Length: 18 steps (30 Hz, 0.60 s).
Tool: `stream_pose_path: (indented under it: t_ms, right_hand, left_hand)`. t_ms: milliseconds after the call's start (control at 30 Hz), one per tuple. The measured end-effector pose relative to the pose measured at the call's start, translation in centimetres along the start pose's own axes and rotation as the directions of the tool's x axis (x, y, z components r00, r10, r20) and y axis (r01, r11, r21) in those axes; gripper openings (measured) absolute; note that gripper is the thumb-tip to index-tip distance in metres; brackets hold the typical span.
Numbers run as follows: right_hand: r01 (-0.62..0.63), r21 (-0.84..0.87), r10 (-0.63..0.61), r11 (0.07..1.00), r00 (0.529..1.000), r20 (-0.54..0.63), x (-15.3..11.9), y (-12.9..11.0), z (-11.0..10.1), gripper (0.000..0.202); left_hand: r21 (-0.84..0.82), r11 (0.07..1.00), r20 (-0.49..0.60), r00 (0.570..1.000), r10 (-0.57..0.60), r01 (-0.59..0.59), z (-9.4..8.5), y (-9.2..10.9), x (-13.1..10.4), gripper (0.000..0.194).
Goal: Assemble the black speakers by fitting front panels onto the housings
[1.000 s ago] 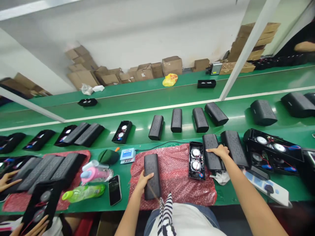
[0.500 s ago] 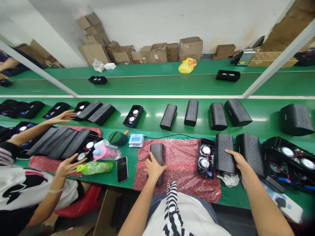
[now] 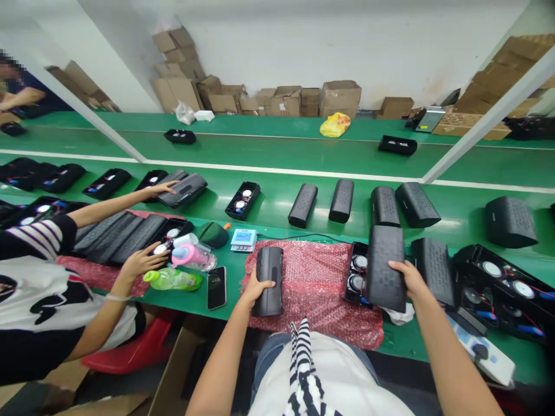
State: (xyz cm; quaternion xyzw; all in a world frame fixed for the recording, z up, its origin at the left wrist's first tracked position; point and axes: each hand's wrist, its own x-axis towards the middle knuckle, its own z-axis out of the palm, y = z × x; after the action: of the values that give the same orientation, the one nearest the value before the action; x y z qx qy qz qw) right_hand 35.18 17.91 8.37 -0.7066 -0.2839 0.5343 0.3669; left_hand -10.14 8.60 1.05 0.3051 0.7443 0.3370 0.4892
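Fingers of the left hand (image 3: pixel 255 287) wrap a black speaker (image 3: pixel 269 280); right hand (image 3: pixel 405 278) grips a grille cover (image 3: pixel 384 267).

- This is a factory assembly line for speakers.
- A long green conveyor belt (image 3: pixel 277 193) carries many black speaker housings (image 3: pixel 341 200) in a row.
- Open housings (image 3: pixel 243 200) show drivers and wires.
- Cardboard boxes (image 3: pixel 340 97) are stacked along the wall.
- A co-worker (image 3: pixel 52 300) sits at the same bench (image 3: pixel 225 315).

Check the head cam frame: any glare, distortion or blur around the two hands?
Head view: strong wide-angle bowing, the white belt stripe and the frame post slant; glare patches on the green conveyor; left hand on the black speaker and right hand on the grille cover are sharp; a blurred patch top left.
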Motion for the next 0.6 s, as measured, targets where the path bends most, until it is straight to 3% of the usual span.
stream_pose_path:
  t_ms: [67,133,267,333,433,533,600]
  right_hand:
    - [-0.056,0.14,0.026,0.989,0.978,0.207,-2.8,1.1,3.8,0.057]
    - [-0.09,0.139,0.041,0.986,0.946,0.321,-5.4,2.6,7.9,0.06]
    - [-0.016,-0.102,0.035,0.995,0.981,0.192,-8.5,5.8,14.1,0.075]
    - [0.038,-0.294,-0.006,0.955,0.994,0.108,-9.2,7.4,15.6,0.085]
    - [0.121,-0.555,-0.094,0.823,0.993,0.078,-9.7,9.6,16.6,0.092]
    - [0.163,-0.582,-0.113,0.797,0.986,0.121,-9.6,11.2,16.7,0.088]
    - [0.184,-0.523,-0.112,0.832,0.98,0.167,-9.0,11.9,16.2,0.081]
  left_hand:
    - [-0.073,0.997,0.036,0.999,0.002,0.0,1.1,-0.6,-1.2,0.1]
    - [-0.187,0.982,0.085,0.996,0.002,0.014,2.4,-1.3,-2.5,0.099]
    - [-0.342,0.937,0.16,0.987,-0.013,0.068,4.5,-2.6,-4.4,0.105]
    - [-0.324,0.944,0.161,0.987,-0.016,0.068,5.1,-3.1,-4.9,0.108]
    - [-0.27,0.961,0.169,0.985,-0.018,0.064,5.7,-3.7,-5.3,0.107]
    - [-0.241,0.969,0.244,0.97,0.009,0.051,5.5,-3.9,-5.4,0.101]
    - [-0.086,0.996,0.232,0.973,0.003,0.018,5.0,-3.8,-5.2,0.097]
